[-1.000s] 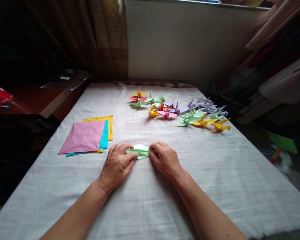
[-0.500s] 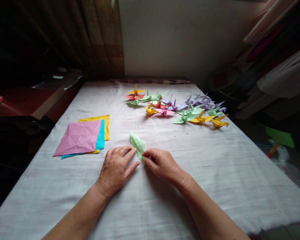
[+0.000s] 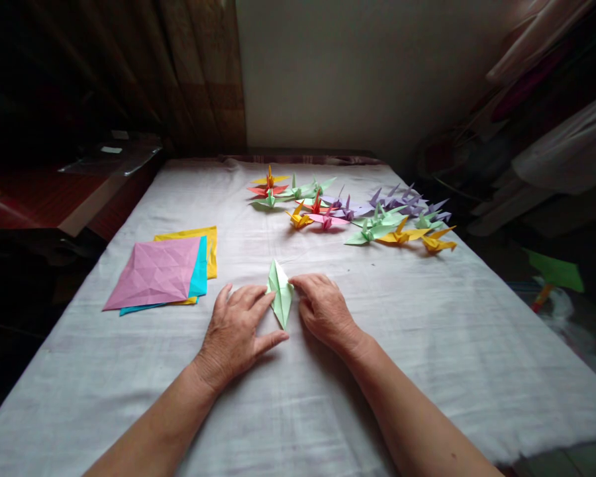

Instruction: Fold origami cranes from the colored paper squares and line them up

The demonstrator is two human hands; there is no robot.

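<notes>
A pale green folded paper [image 3: 281, 301], shaped like a narrow diamond, lies on the white cloth [image 3: 427, 331] with its points toward and away from me. My left hand [image 3: 238, 331] rests flat on the cloth, fingers stretched out, the index finger touching the paper's left edge. My right hand [image 3: 322, 308] is on the other side, its fingers curled and pinched on the paper's right corner.
A stack of creased square sheets, pink [image 3: 153, 271] over cyan [image 3: 202, 268] and yellow [image 3: 209, 242], lies to the left. Several folded paper cranes [image 3: 347, 213] in many colours sit at the far side. Dark wooden furniture [image 3: 54, 199] stands left; clutter with a green sheet [image 3: 556, 270] lies right.
The green paper has been turned from lying crosswise between both hands to pointing lengthwise away from me. My left hand has flattened beside it, and my right hand has shifted to its right corner.
</notes>
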